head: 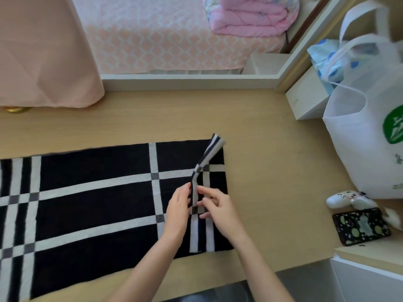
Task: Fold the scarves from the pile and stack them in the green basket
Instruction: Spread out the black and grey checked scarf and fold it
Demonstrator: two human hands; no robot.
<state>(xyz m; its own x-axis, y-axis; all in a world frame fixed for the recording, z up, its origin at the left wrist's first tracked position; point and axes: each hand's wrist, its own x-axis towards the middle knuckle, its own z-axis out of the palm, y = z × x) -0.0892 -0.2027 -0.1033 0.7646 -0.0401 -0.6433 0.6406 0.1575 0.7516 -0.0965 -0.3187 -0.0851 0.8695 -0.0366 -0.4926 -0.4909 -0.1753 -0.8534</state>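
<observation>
A black scarf (93,203) with white and grey check stripes lies spread flat across the wooden desk (272,149), running off the left edge of view. Near its right end a narrow upright ridge of the cloth is pinched up, and that ridge curves away toward the far right corner. My left hand (177,212) grips the ridge from the left. My right hand (218,208) pinches the same ridge from the right, fingers touching the cloth. No green basket and no pile of scarves are in view.
A white tote bag (366,131) with a green logo stands at the desk's right side. A phone in a dark patterned case (361,225) and a small white figure (349,200) lie at the right front. A peach curtain (43,51) hangs at the back left.
</observation>
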